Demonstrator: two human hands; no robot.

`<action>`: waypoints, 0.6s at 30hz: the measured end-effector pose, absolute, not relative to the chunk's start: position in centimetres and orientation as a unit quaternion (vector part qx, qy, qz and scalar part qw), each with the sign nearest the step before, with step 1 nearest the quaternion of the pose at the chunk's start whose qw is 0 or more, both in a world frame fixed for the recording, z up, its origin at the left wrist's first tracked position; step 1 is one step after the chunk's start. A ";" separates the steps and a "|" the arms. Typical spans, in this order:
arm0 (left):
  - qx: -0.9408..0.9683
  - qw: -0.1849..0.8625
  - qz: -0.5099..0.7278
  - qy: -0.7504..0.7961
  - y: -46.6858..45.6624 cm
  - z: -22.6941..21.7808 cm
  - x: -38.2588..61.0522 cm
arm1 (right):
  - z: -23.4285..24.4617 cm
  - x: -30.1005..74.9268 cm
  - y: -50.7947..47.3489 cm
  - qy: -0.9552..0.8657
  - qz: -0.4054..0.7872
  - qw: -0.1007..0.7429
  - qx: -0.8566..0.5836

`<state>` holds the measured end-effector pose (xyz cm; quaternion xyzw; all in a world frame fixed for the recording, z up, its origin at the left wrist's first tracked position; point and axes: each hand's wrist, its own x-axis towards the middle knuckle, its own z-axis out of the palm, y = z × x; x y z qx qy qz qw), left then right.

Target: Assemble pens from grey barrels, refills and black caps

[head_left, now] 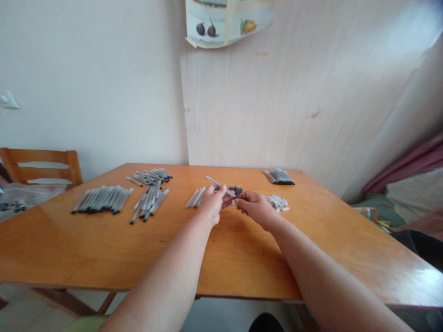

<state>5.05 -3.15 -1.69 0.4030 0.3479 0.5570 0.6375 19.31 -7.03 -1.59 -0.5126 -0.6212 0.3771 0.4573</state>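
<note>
My left hand is closed on a thin grey pen barrel that sticks up and to the left. My right hand meets it at the middle of the wooden table, fingers pinched at the barrel's near end. A small dark heap of tiny parts lies just behind the fingertips. A few grey barrels lie left of my left hand. Small white pieces lie right of my right hand.
Rows of grey pens and looser piles lie at the table's left. A dark-tipped bundle sits at the far right. A wooden chair and a plastic bag stand at the left.
</note>
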 end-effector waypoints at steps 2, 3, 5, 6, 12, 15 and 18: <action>0.402 0.638 0.559 0.345 -3.1 -1.7 5.1 | -1.5 19.3 -7.1 -0.615 0.376 0.466 -0.512; 0.402 0.639 0.560 0.343 -3.1 -1.7 5.0 | -1.4 19.3 -7.2 -0.609 0.385 0.465 -0.515; 0.401 0.640 0.561 0.339 -3.1 -1.7 5.0 | -1.3 19.3 -7.2 -0.594 0.415 0.451 -0.521; 0.401 0.641 0.560 0.339 -3.1 -1.7 5.0 | -1.3 19.3 -7.2 -0.591 0.427 0.442 -0.523; 0.399 0.641 0.556 0.348 -3.2 -1.6 5.1 | -1.6 19.3 -7.0 -0.612 0.383 0.467 -0.511; 0.396 0.643 0.557 0.345 -3.1 -1.7 5.1 | -1.6 19.3 -7.0 -0.608 0.384 0.468 -0.513; 0.395 0.644 0.556 0.346 -3.1 -1.8 5.1 | -1.6 19.4 -7.1 -0.590 0.425 0.442 -0.525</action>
